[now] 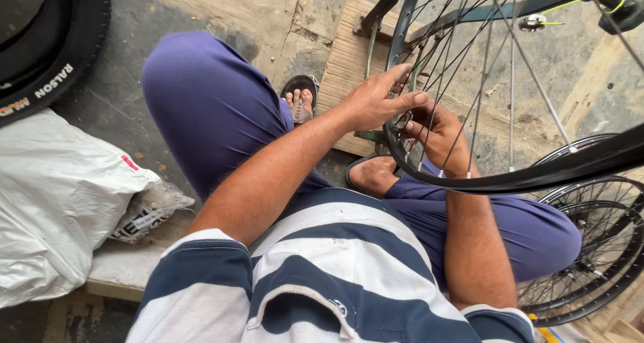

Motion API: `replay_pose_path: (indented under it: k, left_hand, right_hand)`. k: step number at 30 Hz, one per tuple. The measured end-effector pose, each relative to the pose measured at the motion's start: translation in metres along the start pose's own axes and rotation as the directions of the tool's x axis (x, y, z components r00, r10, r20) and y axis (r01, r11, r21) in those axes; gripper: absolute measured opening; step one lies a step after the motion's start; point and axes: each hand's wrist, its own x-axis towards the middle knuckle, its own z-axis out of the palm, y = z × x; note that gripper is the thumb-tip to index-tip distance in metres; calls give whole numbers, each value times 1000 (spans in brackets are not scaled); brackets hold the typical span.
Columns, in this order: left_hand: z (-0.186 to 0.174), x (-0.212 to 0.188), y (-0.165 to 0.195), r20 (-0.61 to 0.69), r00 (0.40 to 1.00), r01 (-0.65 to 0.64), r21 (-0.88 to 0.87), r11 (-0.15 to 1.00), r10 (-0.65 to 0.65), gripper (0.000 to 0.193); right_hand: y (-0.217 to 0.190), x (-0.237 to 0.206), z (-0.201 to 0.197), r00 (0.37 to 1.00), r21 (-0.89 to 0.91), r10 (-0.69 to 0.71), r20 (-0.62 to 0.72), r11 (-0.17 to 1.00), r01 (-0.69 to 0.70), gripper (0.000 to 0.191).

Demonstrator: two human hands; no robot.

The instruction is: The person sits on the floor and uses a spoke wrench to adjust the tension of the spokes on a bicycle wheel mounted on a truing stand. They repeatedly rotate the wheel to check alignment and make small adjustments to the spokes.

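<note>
A black bicycle wheel rim [537, 172] with thin metal spokes stands upright in front of me, held in a stand. My left hand [379, 101] rests on the rim's left edge, fingers spread along it. Behind the spokes, my right hand [439, 138] is curled inside the rim, fingers pinched near a spoke end; whether it holds a small tool is hidden. I sit with knees bent in purple trousers, sandalled feet [300, 100] below the wheel.
A wooden board [345, 68] lies under the stand on the concrete floor. A black tyre [50, 47] sits at the top left, a white plastic sack [57, 202] on the left. Another spoked wheel [590, 249] lies at the right.
</note>
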Motion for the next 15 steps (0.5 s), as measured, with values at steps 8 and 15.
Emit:
replay_pose_path:
  k: [8, 15]
  left_hand:
    - [3, -2, -2, -28, 1000, -14, -39, 999, 13, 101]
    - [4, -5, 3, -3, 999, 40, -75, 996, -40, 99]
  right_hand:
    - [1, -6, 1, 998, 259, 57, 39, 964, -65, 32]
    - [3, 3, -8, 989, 180, 0, 148, 983, -27, 30]
